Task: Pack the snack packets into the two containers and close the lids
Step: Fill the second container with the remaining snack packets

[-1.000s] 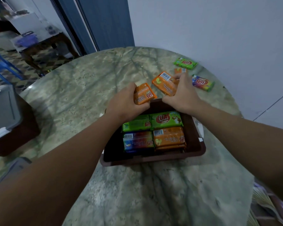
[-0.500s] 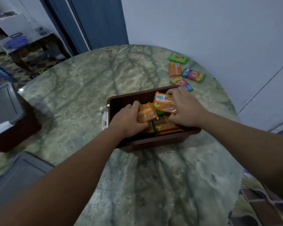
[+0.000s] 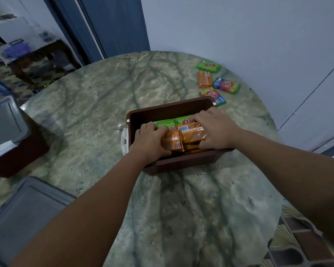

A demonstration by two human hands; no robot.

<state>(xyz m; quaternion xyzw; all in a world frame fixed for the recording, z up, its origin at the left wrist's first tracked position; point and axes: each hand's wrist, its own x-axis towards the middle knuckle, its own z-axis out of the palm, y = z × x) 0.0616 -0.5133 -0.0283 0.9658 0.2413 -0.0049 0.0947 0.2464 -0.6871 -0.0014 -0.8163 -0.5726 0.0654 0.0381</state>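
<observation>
We note left hand [image 3: 149,140] and right hand [image 3: 213,132] each gripping orange foil snack packets [image 3: 181,138] inside the brown plastic container [image 3: 168,110]; next, seat and release.

glossy foil packets [image 3: 191,132], matt brown plastic container [image 3: 170,110], polished marble table [image 3: 104,105].

An open brown container [image 3: 168,110] holds green packets [image 3: 165,125] and orange packets [image 3: 183,136], while four loose packets [image 3: 213,81] lie on the worktop beyond it.
</observation>
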